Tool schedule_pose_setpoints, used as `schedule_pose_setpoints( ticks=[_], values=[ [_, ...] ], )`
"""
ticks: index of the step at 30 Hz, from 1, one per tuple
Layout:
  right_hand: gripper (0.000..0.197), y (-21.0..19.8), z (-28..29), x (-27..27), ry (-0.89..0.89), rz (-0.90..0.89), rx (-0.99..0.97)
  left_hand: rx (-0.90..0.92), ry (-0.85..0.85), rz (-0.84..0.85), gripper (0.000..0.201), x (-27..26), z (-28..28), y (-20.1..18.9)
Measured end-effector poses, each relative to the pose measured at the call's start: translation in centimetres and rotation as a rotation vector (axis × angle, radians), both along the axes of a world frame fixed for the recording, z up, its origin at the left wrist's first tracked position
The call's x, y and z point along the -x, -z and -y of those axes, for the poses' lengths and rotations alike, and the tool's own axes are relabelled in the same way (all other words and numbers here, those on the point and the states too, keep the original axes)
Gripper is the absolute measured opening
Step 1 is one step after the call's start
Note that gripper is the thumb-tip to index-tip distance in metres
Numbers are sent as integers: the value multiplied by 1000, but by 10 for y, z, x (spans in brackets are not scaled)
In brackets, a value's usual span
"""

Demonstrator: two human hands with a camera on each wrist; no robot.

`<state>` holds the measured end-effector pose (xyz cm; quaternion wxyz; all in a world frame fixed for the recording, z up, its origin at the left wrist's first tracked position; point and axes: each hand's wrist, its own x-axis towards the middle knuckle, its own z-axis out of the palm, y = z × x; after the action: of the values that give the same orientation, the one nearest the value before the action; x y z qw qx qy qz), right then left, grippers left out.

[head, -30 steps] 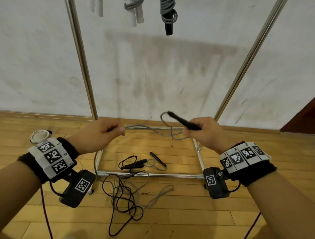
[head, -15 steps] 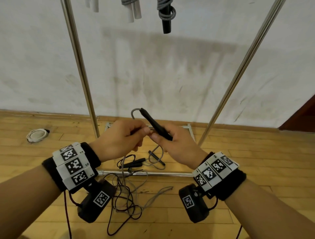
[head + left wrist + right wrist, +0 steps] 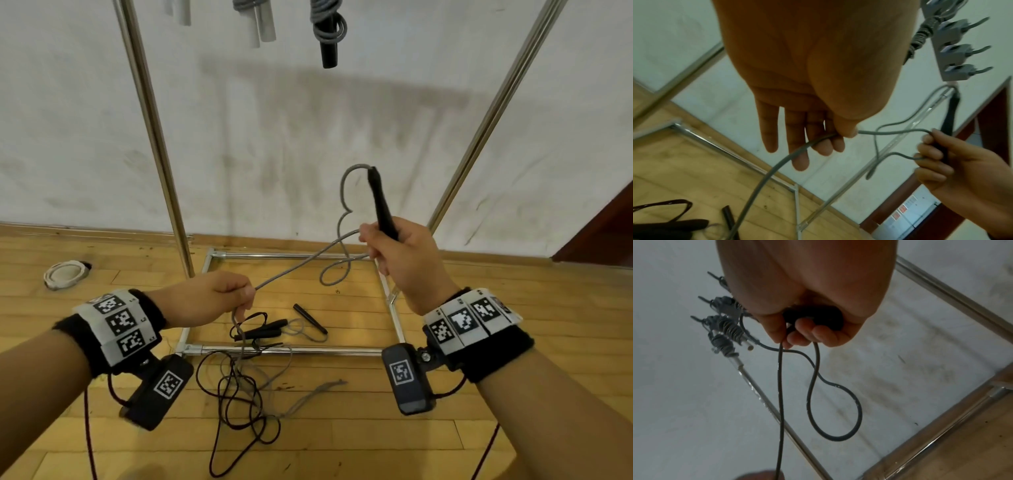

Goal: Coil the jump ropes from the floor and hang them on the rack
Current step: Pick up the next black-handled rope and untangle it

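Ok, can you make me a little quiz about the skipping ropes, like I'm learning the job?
1. True or false: the right hand holds a black handle that points up.
2. What does the left hand pinch? A) grey rope B) a white handle C) the rack pole
3. Fill in: a black rope lies in a tangle on the wooden ____.

Key: 1 true; 2 A; 3 floor.

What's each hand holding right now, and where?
Right hand grips the grey jump rope's black handle plus a loop; left hand pinches its cord.
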<state>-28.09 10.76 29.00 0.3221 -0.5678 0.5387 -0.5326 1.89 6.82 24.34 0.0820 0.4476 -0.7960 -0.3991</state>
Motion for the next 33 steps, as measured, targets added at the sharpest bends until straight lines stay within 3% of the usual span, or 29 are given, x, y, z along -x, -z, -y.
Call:
schedule_pose_setpoints(
  ticks=[3,6,10,14,20,25,33],
  values=[
    [22,-2,3,13,35,26,-7,-13,8,45,31,-4,2,2],
    [19,0,6,23,23,20,-63,119,-72,93,33,-4,5,0],
    [16,13,8,34,88,-274,-138,325,-168,33,31,0,6,-13],
    [10,25,4,23,36,-422,-97,441,-88,21,30,14,-4,-23],
    [20,35,-11,-29,-194,-417,-19,419,23,-100,27,40,-18,-29],
    [14,33,-11,-50,-169,-336,-26,441,-54,-243,27,43,-20,-35],
    [19,22,-5,-38,-149,-330,-3,175,42,-102,25,19,-17,-19]
  ],
)
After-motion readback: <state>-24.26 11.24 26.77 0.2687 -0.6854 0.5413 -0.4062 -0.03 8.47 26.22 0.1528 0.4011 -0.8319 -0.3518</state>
